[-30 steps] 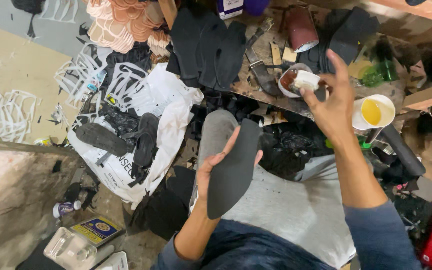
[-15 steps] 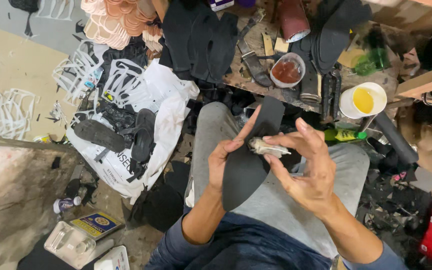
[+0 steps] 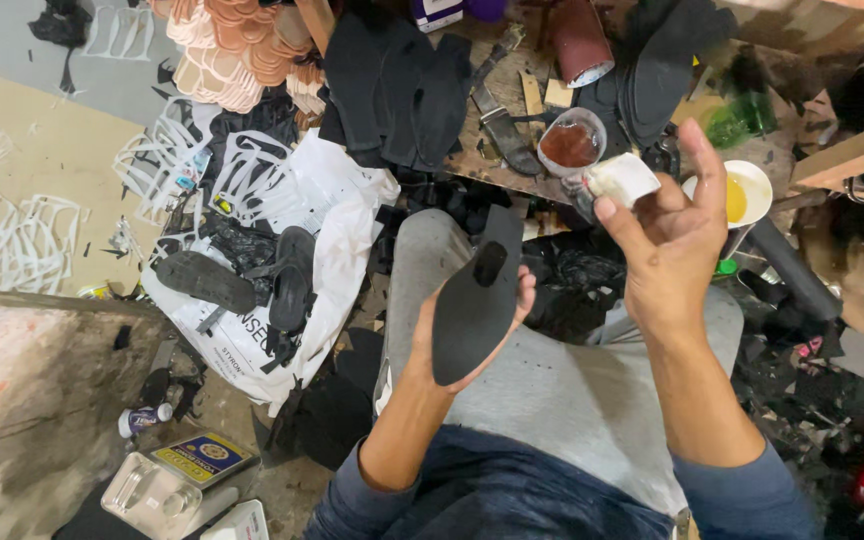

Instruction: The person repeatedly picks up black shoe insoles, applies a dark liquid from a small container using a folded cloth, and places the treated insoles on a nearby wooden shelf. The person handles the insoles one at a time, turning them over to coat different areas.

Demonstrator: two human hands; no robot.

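The flat black rubber shoe sole (image 3: 476, 300), thin, light and probably flexible, lies cupped from beneath along its edges in the left hand (image 3: 452, 340) over the lap, while the right hand (image 3: 667, 235) pinches a small white sponge block (image 3: 622, 180).

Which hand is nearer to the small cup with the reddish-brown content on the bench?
Right. The right hand is raised just right of the cup, holding a white applicator. The left hand is lower, holding the black sole.

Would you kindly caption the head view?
Left hand holds a black sole; right hand lifts a pale block near a bowl.
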